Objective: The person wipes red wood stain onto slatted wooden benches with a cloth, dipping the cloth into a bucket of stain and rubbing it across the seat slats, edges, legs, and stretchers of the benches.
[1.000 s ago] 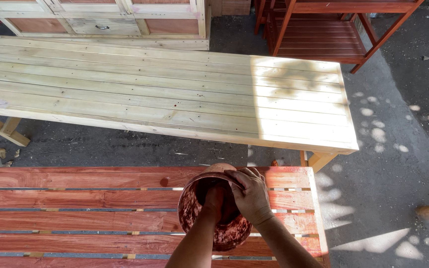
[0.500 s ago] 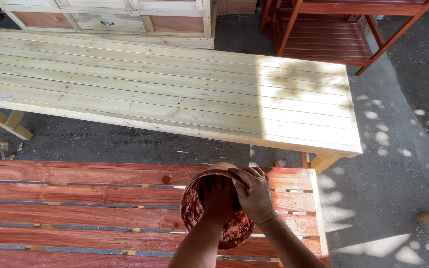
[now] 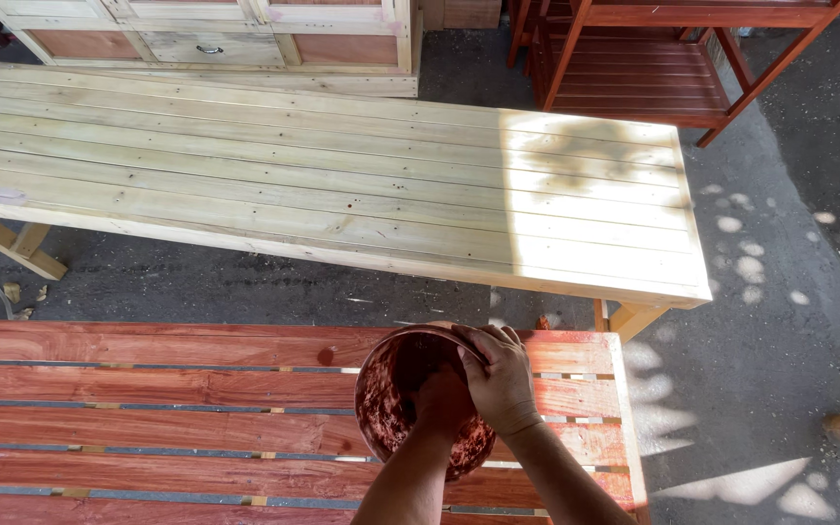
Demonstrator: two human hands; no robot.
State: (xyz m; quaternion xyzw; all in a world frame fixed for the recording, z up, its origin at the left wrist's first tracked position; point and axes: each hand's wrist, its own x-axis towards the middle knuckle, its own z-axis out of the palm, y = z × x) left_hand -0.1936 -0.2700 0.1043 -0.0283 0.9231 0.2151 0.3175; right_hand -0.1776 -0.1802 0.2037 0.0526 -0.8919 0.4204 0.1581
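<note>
The bucket (image 3: 410, 389), round and smeared all over with reddish-brown stain, sits tipped toward the person on the red tabletop (image 3: 148, 389), near its right end. The right hand (image 3: 501, 379) is clamped over the bucket's far right rim, fingers curled over the edge and the thumb side on the outside, steadying it. The left hand (image 3: 444, 399) is plunged down inside the bucket, wet with stain and dark in the shadow there; I cannot tell whether it is closed around anything or spread flat. Both forearms come up from the bottom edge and nearly touch at the wrists.

The red tabletop is made of long slats with narrow gaps between them, the stain patchy, with a darker drip spot just left of the bucket. Beyond it, across a strip of grey floor (image 3: 780, 321), stands a bare wooden bench top (image 3: 323, 185) of pale unstained planks, its right part in sunlight. Behind that is a pale cabinet (image 3: 206, 39) with a drawer, and to the right a red-stained rack (image 3: 653, 68) with slatted shelves. Dappled light spots lie on the floor at the right.
</note>
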